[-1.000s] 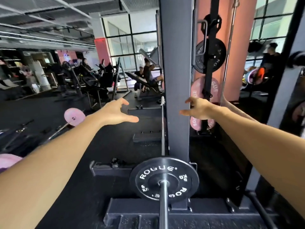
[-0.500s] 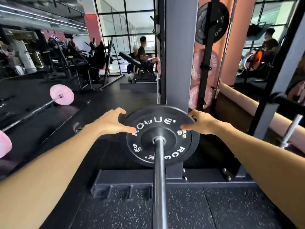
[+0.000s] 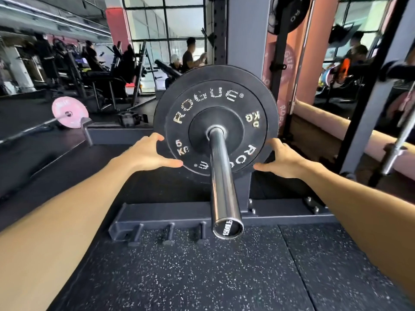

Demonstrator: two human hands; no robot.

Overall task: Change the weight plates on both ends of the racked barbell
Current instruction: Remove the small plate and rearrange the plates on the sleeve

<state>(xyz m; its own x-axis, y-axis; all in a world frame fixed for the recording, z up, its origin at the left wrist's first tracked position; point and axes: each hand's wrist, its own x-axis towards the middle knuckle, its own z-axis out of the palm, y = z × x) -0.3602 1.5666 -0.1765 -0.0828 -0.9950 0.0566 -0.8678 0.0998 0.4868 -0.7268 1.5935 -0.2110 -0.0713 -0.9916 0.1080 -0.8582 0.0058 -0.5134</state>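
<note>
The fingers (image 3: 157, 137) of the left hand (image 3: 146, 153) reach round the lower left rim of the black plate (image 3: 215, 102), the thumb laid across its face, so that hand looks to have a half-closed hold on the edge. The right hand (image 3: 280, 160) mirrors it on the lower right rim: thumb on the face, fingers going behind the edge, though how firmly they curl there cannot be told, since the plate hides their tips. The plate sits upright on the sleeve (image 3: 224, 187) of the racked bar, pushed well in toward the rack upright (image 3: 244, 30), with a long bare length of sleeve between it and the open end nearest the camera. No collar shows on the sleeve. A second rim seems to stand just behind the front plate, but whether that is another plate cannot be told. Beyond, pink plates (image 3: 285, 63) hang stored on the rack to the right, and another bar with a pink plate (image 3: 70, 112) lies on the floor to the left. Judging by this, the task is at its start on this end: the plate is gripped but not yet drawn off, so it has to slide the whole way down the sleeve, a replacement has to go on, and the far end of the bar, out of view, is left to do as well.
</note>
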